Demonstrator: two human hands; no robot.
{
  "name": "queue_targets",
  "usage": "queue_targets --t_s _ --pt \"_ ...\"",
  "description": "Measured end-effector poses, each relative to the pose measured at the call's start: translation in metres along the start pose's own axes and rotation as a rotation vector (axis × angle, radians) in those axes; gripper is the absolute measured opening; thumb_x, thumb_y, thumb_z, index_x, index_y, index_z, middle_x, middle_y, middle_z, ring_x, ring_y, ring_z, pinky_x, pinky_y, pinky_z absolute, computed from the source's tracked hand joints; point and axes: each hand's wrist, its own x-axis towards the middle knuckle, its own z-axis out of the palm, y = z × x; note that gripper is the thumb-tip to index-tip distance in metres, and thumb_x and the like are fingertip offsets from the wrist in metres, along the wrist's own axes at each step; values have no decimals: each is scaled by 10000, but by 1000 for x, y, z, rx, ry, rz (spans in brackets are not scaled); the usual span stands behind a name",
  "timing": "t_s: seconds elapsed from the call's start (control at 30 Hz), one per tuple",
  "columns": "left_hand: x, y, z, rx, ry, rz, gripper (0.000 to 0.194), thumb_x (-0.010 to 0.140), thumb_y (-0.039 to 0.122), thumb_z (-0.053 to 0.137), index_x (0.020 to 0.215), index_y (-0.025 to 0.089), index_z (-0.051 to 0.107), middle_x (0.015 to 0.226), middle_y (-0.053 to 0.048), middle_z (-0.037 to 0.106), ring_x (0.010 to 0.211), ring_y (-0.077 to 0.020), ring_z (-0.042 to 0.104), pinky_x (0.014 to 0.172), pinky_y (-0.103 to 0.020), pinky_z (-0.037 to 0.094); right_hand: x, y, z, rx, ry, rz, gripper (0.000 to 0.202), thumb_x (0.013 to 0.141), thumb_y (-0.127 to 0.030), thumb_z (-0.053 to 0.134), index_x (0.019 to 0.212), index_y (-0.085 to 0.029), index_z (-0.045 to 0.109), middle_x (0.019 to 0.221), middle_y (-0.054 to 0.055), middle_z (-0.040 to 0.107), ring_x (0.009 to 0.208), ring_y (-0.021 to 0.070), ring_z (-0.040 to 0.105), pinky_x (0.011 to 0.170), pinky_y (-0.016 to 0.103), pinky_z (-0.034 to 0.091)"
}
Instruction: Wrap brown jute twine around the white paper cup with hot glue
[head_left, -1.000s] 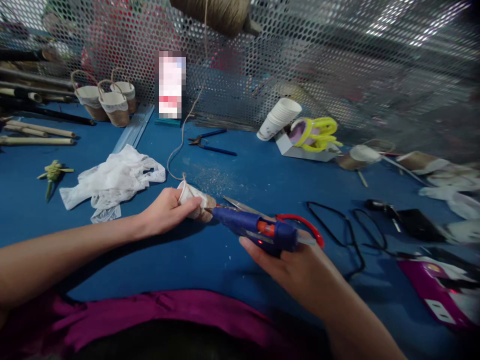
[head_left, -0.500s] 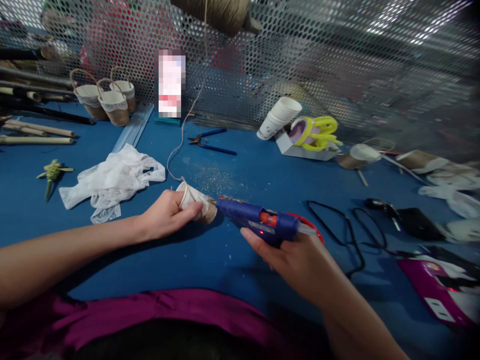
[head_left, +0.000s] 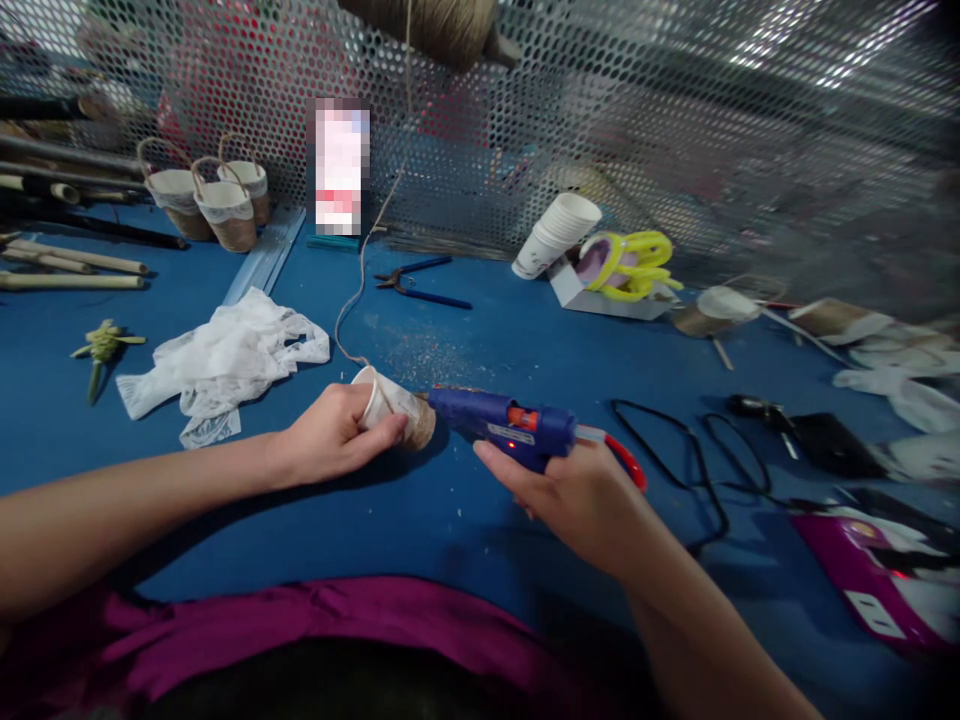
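My left hand (head_left: 349, 430) is closed around a white paper cup (head_left: 381, 395), tilted with its mouth toward the upper left. Brown twine wraps the cup's bottom end, and a strand of twine (head_left: 364, 275) runs from the cup up to a large twine spool (head_left: 427, 25). In my right hand (head_left: 570, 490) is a blue hot glue gun (head_left: 495, 420) with a small red light lit. Its nozzle points left and meets the twine-covered part of the cup; whether it touches is hard to tell. A clear glue stick pokes out of its back.
White lace (head_left: 232, 350) lies left, beside a small green woven figure (head_left: 103, 350). Pliers (head_left: 420, 282) lie ahead. Finished twine-and-lace baskets (head_left: 229, 215) stand back left. Stacked paper cups (head_left: 555, 235) lean by a yellow-ribboned box (head_left: 615, 290). A black cord (head_left: 697, 470) and purple power strip (head_left: 855, 570) lie right.
The glue gun and my right hand have shifted slightly left, and the gun has turned a little, with its nozzle closer along the cup. My left hand holds the cup in nearly the same place.
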Motion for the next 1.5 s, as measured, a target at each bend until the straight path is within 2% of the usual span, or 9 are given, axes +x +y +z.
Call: queue_targets --t_s 0.23,0.4,0.53,0.67,0.83,0.97,1.1,1.23,1.5 --pt "0 -1 0 -52 -7 -90 302 817 246 403 538 139 449 501 46 358 461 -62 309 424 -178 289 -2 -14 -6 142 3 251 420 781 -292 525 391 -211 389 317 -50 441 321 79 441 371 209 358" --pt "1 -2 0 -138 -34 -251 328 823 302 396 587 115 526 510 28 429 472 -67 363 433 -174 334 -8 -15 -6 208 14 293 274 771 -348 524 531 -222 490 368 -48 480 413 116 528 431 218 432" --pt "3 -5 2 -191 -12 -360 352 824 328 397 620 102 575 528 11 503 473 -75 417 437 -184 365 -9 -15 -5 192 -18 264 128 764 -343 534 775 -227 588 683 12 653 699 183 634 668 288 505" --pt "3 -8 3 -244 9 -397 351 821 347 412 665 97 604 561 0 550 483 -80 447 452 -193 390 -8 -18 -5 210 -55 270 119 761 -333 541 764 -222 584 712 41 643 842 229 622 771 339 491" --pt "3 -10 3 -266 16 -373 335 821 339 419 718 95 625 598 -16 595 516 -92 485 475 -196 412 -6 -21 -6 227 -65 253 134 777 -303 517 679 -221 555 672 40 622 749 210 622 709 322 502" --pt "3 -8 4 -255 17 -371 345 823 344 415 695 95 616 587 -12 589 511 -94 487 460 -189 403 -5 -20 -8 200 -43 235 110 770 -318 528 742 -221 570 706 29 645 731 198 622 705 315 496" --pt "2 -4 2 -212 -9 -343 351 830 323 397 656 93 596 560 -6 554 498 -87 461 456 -188 391 -5 -18 -7 236 17 283 176 750 -316 551 605 -229 503 534 -13 593 538 147 588 501 249 468" --pt "1 -1 0 -132 -25 -244 322 829 286 395 614 105 553 522 15 477 472 -71 394 435 -180 354 -4 -16 -5 268 20 323 326 759 -325 539 477 -232 407 337 -56 429 345 98 457 341 222 353" --pt "0 -1 0 -26 -6 -19 292 817 215 408 539 139 455 498 41 371 457 -67 333 441 -192 308 2 -13 -6 178 -23 294 415 776 -311 512 393 -224 381 328 -44 431 322 90 430 366 231 355"
